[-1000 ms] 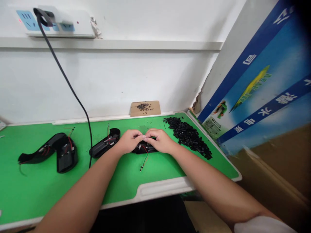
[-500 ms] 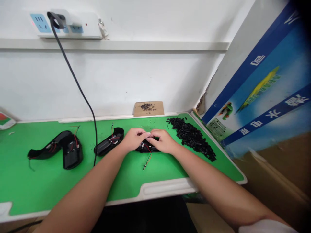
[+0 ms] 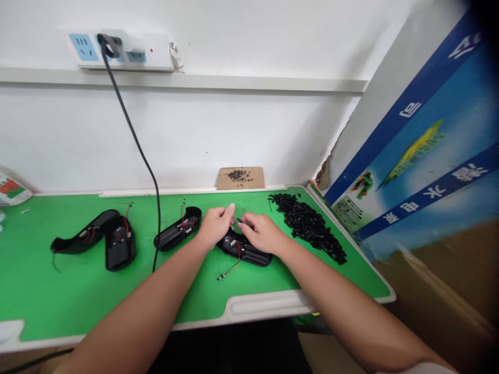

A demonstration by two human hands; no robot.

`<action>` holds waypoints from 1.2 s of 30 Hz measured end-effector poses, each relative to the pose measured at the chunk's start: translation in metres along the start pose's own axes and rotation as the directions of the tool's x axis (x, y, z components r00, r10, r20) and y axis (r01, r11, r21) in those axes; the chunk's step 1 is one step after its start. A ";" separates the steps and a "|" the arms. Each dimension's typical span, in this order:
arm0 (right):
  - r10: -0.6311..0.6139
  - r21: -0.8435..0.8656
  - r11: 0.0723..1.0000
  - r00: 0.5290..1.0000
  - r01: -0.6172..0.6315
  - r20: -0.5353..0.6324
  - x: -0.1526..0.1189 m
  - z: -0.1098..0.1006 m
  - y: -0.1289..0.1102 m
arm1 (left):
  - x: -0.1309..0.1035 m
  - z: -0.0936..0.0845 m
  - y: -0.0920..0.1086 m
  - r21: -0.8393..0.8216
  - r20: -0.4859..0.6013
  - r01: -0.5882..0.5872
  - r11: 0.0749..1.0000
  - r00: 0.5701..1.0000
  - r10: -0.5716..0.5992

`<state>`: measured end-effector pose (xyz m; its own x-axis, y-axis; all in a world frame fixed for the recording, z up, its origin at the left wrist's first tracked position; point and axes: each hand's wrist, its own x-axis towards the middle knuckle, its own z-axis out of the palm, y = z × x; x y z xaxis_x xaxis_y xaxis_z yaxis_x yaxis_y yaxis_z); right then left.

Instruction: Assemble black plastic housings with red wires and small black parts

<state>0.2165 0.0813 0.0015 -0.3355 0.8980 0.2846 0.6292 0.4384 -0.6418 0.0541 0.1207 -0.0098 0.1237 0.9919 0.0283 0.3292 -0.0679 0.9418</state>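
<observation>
A black plastic housing (image 3: 255,255) lies under my hands, hollow side up, with red and black wires and a small connector trailing toward me. My left hand (image 3: 215,226) is closed around its far left end, thumb raised; the other fingers are partly hidden. Just above the housing, my right hand (image 3: 262,231) pinches a small black plastic piece (image 3: 239,221) between thumb and fingertips. Left of my hands rests a similar wired housing (image 3: 175,232). Farther left are a third housing (image 3: 120,249) and a curved black part (image 3: 80,240) touching it.
A heap of small black pieces (image 3: 312,223) spreads on the right of the green tabletop (image 3: 195,296). Tiny dark bits sit on a cardboard piece (image 3: 224,182) by the wall. A black cable (image 3: 134,137) hangs from the power strip (image 3: 159,52). A printed carton (image 3: 390,156) stands at right.
My fingertips, together before, have parted. The housing shows more fully and its wires now swing further left. The small black piece in my right hand has come into sight. The camera view has shifted slightly.
</observation>
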 end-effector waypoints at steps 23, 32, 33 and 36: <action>0.448 0.461 0.870 0.675 -0.177 -0.586 0.022 -0.002 0.015 | -0.032 0.013 0.034 -0.679 0.415 0.319 0.662 0.910 -0.012; 0.383 0.667 0.744 0.839 -0.032 -0.387 0.012 -0.012 0.001 | -0.033 0.004 0.037 -0.725 0.352 0.273 0.632 0.936 0.000; 0.354 0.632 0.774 0.852 -0.036 -0.385 0.011 -0.017 0.005 | -0.033 0.001 0.038 -0.737 0.335 0.247 0.629 0.942 0.023; 0.166 0.309 0.948 0.942 -0.072 -0.291 0.008 -0.031 0.021 | -0.035 -0.005 0.040 -0.766 0.257 0.142 0.626 0.962 0.096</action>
<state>0.2488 0.0983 0.0124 -0.0070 0.9295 0.3688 0.4044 0.3399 -0.8491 0.0587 0.0842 0.0285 0.3912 0.9198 0.0318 -0.4936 0.1805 0.8507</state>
